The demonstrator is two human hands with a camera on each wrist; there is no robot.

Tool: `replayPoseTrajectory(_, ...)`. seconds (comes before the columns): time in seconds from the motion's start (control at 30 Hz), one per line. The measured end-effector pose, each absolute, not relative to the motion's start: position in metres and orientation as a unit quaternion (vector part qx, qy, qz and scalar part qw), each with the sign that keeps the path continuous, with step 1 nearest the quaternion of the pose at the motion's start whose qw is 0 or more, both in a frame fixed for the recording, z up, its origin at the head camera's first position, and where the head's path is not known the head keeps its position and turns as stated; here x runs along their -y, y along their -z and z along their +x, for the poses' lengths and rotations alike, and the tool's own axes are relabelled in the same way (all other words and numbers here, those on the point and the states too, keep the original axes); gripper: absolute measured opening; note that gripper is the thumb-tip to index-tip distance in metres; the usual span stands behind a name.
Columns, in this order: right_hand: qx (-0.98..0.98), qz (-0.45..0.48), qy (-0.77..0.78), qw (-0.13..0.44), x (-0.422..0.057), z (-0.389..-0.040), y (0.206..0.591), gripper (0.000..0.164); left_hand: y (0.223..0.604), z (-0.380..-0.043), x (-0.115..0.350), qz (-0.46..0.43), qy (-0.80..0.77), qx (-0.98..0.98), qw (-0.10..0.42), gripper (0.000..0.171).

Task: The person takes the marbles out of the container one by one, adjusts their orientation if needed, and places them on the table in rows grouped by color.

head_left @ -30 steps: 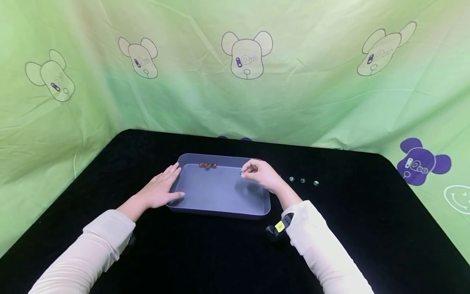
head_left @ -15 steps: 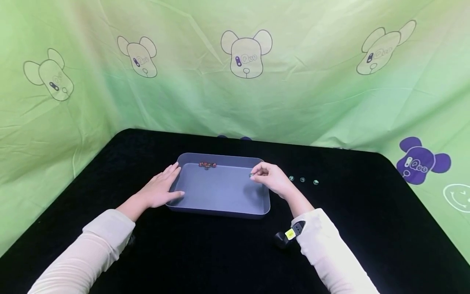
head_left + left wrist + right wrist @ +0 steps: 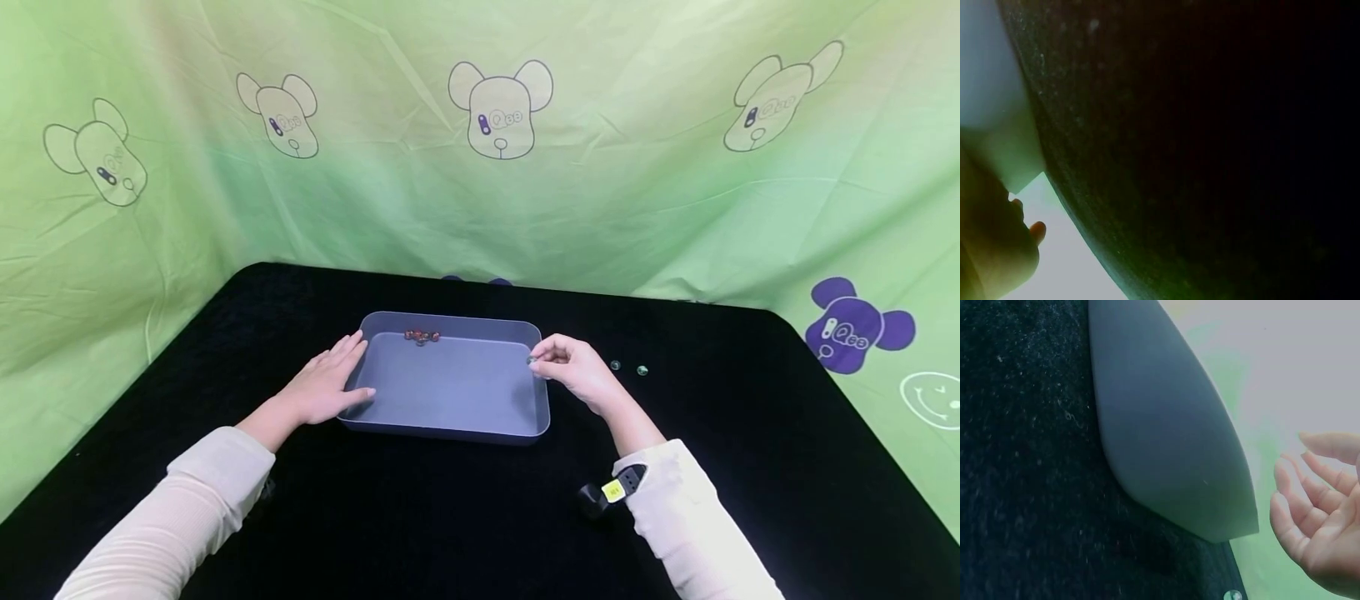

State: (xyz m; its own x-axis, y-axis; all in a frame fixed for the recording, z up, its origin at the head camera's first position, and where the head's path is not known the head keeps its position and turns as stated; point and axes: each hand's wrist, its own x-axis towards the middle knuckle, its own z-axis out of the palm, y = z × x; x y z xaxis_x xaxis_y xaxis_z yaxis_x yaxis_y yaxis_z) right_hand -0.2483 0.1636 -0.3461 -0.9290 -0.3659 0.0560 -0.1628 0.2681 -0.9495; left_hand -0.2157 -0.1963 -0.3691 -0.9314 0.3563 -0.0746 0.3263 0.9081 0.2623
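Note:
A shallow grey-blue tray (image 3: pixel 450 387) lies on the black cloth. My left hand (image 3: pixel 322 387) rests on its left side, fingers spread along the rim and thumb reaching inward; the left wrist view shows part of this hand (image 3: pixel 997 250) beside the tray. Over the tray's right rim, my right hand (image 3: pixel 573 371) pinches a clear greenish glass marble (image 3: pixel 531 360) between thumb and fingertips. In the right wrist view the curled fingers (image 3: pixel 1300 512) show beside the tray wall (image 3: pixel 1166 431), the pinched marble out of sight. Several reddish-brown marbles (image 3: pixel 422 337) sit grouped at the tray's back left.
To the right of the tray, a greenish marble (image 3: pixel 615 365) and another marble (image 3: pixel 642 371) lie on the black table cloth (image 3: pixel 712 433). Green printed curtains (image 3: pixel 360 200) stand round the table's back and sides.
My right hand has moved right, from over the tray's inside to its right rim, still pinching the marble. It now covers a table marble seen earlier. My left hand stays put.

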Motion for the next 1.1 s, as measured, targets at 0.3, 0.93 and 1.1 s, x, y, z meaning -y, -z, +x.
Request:
replayPoseTrajectory(0.3,-0.781,-0.158,0.599,0.081,-0.179,-0.242,0.348,0.022,0.367,-0.215,0.196,0.173,-0.117,-0.976,0.057,0.076)
replayPoseTrajectory(0.93,-0.771,-0.158,0.615,0.044,-0.225,-0.236,0.366,0.01,0.368,-0.214,0.196,0.169,-0.119,-0.976,0.063,0.076)
replayPoseTrajectory(1.1,-0.772,-0.14,0.619,0.043,-0.229,-0.229,0.36,0.008,0.368,-0.213,0.195,0.174,-0.123,-0.975,0.059,0.075)
